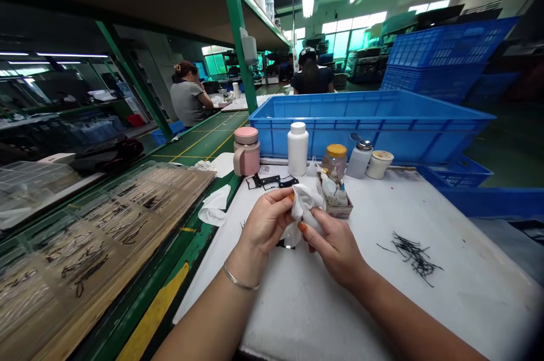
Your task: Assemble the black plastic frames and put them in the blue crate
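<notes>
A white cloth [305,200] is bunched between my two hands above the white worktop [306,304]. My left hand [268,216], with a bangle at the wrist, pinches its upper left side between thumb and fingers. Closed on the lower right part is my right hand [334,242]. Whether the cloth wraps anything cannot be made out. Below the hands a small dark piece [285,245] lies partly hidden. Just behind them are flat black parts [272,181] and a small box [342,211] filled with odds and ends.
A pink mug [246,151], a white bottle [298,148], a yellow-lidded jar [335,160] and a pump bottle [359,157] line the back edge. Behind stands a blue crate [374,128]. Thin black strips [414,256] lie right; a compartment tray [106,225] is left. Two people sit farther off.
</notes>
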Demonstrator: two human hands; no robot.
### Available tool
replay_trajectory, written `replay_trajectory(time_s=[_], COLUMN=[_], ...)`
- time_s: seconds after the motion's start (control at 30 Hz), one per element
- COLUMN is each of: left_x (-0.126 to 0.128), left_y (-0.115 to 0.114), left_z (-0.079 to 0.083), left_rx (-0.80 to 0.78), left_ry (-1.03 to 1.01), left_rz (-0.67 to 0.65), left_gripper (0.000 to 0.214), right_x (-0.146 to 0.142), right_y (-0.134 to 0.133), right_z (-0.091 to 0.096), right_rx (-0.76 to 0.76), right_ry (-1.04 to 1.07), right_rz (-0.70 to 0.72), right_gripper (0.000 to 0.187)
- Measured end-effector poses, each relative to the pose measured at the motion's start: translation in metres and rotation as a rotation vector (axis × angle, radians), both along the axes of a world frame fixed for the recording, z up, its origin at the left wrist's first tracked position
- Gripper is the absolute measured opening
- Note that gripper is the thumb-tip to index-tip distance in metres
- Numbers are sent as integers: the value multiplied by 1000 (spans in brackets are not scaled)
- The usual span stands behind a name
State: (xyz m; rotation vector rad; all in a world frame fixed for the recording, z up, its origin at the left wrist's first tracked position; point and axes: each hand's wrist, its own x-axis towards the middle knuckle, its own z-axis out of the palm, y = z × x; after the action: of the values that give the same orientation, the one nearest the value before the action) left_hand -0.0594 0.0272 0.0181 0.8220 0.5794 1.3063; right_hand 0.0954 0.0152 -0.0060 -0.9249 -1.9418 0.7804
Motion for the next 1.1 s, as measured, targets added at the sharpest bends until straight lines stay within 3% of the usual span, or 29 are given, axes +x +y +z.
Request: replay_trajectory(time_s=[0.43,0.63,0.73,0.83,1.1], left_x=[-2,-23,-28,-24,-2], left_y=[0,8,10,10,-1], left_z=[-1,13,16,10,-1], left_rx=[-10,-167,-235,-226,-71], left_ry=[-105,-305,-347,-329,-72], left_rz=[31,296,337,294,2], left_gripper=[11,8,8,7,15], right_x=[0,-1,-1,0,-1], right_y=[1,-1,-3,-3,-1], right_z=[3,3,4,5,7], right_rx=[-40,-103,-149,-180,-291], right_ry=[-28,-21,21,67,171], right_rz=[12,68,80,90,114], right_gripper=[22,22,24,26,30])
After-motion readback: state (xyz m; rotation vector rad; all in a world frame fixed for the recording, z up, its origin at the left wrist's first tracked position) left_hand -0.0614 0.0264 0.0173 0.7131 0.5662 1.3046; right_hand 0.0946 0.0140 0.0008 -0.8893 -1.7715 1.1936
